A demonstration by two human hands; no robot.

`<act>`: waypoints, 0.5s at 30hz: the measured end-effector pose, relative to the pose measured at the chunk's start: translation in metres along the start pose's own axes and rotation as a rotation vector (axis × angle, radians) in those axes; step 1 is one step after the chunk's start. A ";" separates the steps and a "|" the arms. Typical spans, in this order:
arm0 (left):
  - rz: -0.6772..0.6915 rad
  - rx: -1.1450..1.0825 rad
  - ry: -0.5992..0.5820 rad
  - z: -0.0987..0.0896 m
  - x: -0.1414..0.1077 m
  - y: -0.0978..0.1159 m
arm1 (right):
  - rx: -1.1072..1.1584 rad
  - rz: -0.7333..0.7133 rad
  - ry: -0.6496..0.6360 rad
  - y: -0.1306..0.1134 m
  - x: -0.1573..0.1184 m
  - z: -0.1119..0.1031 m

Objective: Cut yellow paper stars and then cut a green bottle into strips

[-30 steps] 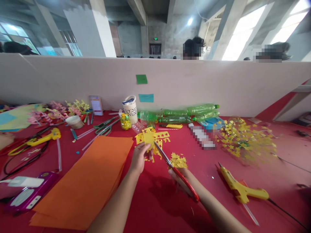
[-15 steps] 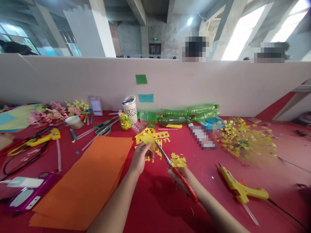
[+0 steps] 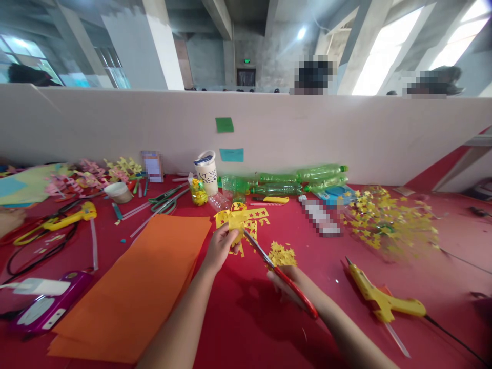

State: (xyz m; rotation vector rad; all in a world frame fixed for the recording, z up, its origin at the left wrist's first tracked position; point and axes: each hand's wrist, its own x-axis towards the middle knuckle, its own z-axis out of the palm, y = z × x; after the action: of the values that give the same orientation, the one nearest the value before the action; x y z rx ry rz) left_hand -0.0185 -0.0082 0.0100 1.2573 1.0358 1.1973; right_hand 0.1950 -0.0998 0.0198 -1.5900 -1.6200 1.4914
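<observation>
Yellow paper (image 3: 236, 219) is pinched between the thumb and fingers of my left hand (image 3: 221, 247). My right hand (image 3: 289, 281) grips red-handled scissors (image 3: 286, 279), their blade tips touching or very near the paper's lower right edge. Whether the blades are parted is hard to tell. Beyond my left hand lie yellow sheets with star-shaped holes (image 3: 257, 215). A pile of small yellow stars (image 3: 282, 253) sits just past my right hand, partly hidden by it. Orange sheets (image 3: 134, 287) lie left of my left forearm.
A yellow glue gun (image 3: 384, 300) rests at the right, with a star-covered bunch (image 3: 388, 220) behind it. Green bottles (image 3: 323, 174), a white cup (image 3: 206, 171) and a yellow cutter (image 3: 275, 200) lie near the partition (image 3: 154, 118). A purple power strip (image 3: 49, 302) is at left.
My left hand has shifted slightly left and down with the yellow paper, which is turned a little. The scissors have moved slightly down with my right hand.
</observation>
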 end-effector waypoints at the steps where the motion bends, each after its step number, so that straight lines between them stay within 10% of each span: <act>1: -0.008 -0.008 0.000 -0.001 0.000 0.000 | -0.004 0.000 0.002 -0.001 0.000 0.000; 10: -0.105 -0.306 0.013 0.004 0.000 0.008 | 0.200 -0.044 0.023 -0.010 -0.005 0.004; 15: -0.126 -0.239 -0.206 0.011 -0.007 0.012 | 0.321 -0.063 0.128 -0.009 -0.001 0.005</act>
State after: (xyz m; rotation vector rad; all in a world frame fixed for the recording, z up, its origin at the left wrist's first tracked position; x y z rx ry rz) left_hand -0.0091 -0.0172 0.0223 1.0859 0.7835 1.0377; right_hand 0.1870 -0.1004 0.0262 -1.4109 -1.2749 1.4955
